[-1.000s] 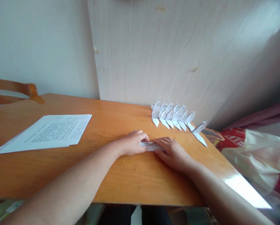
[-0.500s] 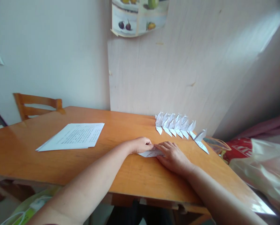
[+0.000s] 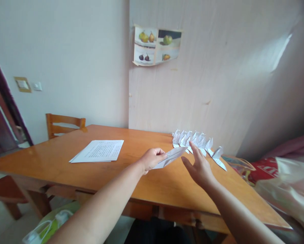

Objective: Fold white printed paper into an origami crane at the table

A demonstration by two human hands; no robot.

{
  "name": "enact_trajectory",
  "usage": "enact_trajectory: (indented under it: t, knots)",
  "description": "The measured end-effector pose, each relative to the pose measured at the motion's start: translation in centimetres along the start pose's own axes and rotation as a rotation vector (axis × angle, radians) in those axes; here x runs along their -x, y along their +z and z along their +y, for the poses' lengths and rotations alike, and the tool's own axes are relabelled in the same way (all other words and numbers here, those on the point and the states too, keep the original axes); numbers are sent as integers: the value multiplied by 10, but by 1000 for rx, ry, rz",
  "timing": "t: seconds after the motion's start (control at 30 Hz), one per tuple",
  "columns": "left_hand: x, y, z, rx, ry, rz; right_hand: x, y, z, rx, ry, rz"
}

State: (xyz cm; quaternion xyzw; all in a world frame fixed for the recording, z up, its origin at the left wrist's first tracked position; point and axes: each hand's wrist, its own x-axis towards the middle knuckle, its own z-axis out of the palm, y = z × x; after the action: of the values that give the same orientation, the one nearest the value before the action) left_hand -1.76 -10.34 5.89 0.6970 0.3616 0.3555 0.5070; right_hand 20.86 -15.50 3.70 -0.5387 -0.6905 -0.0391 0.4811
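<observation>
My left hand (image 3: 152, 159) is closed on a folded white paper piece (image 3: 171, 156), holding it lifted above the orange wooden table (image 3: 116, 176). Just right of the paper, my right hand (image 3: 199, 166) hovers with its fingers stretched out and holds nothing. Behind both hands, a row of several folded paper pieces (image 3: 195, 140) lies along the wall side of the table.
A stack of printed sheets (image 3: 98, 151) lies on the table's left half. A wooden chair (image 3: 64, 123) stands at the far left end. A plastic bag with red print (image 3: 274, 176) sits off the table's right edge. A fruit picture (image 3: 157, 45) hangs on the wall panel.
My left hand has lifted the folded paper off the table. My right hand has let go of it and opened. The view has tilted up, showing more wall.
</observation>
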Motion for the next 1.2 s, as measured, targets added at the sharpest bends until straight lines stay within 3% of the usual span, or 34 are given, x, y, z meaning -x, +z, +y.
enact_trajectory:
  t: [0.07, 0.17, 0.27, 0.37, 0.5, 0.7, 0.9, 1.1, 1.2]
  knots:
    - [21, 7, 4, 153, 15, 47, 10, -1, -19, -257, 202, 50]
    - [55, 20, 7, 333, 35, 89, 32, 1, -50, -613, 419, -110]
    - [87, 35, 7, 425, 89, 145, 54, 6, -80, -778, 434, -235]
    - [116, 46, 7, 467, 87, 202, 71, 7, -102, -854, 429, -235]
    - [145, 53, 9, 539, 70, 164, 86, -1, -120, -947, 442, -280]
    - [175, 54, 22, 569, 67, 102, 102, -18, -140, -984, 415, -362]
    - [193, 61, 25, 526, 99, 222, 115, -22, -155, -936, 342, -339]
    - [205, 57, 23, 430, 133, 275, 121, -27, -163, -704, 283, -279]
    - [209, 54, 20, 338, 131, 265, 117, -29, -167, -786, 271, -239]
